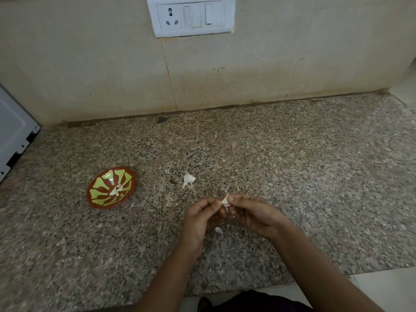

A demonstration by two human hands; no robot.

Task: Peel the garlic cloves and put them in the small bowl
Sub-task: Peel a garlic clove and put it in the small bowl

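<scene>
Over the granite counter [292, 165], my left hand [202, 213] and my right hand [254, 213] meet and together pinch one garlic clove [225, 199] between their fingertips; its papery skin sticks up. A small red bowl with a green pattern [94, 198] stands to the left and holds peeled cloves [117, 189] in its middle. A piece of garlic with skin [188, 180] lies on the counter beyond my hands. A white scrap [218, 230] lies below my hands.
A white appliance [13, 136] stands at the far left edge. The tiled wall [112, 64] with a socket panel [191, 15] rises behind the counter. The counter's front edge runs close to my body; floor tiles [387, 289] show at the lower right.
</scene>
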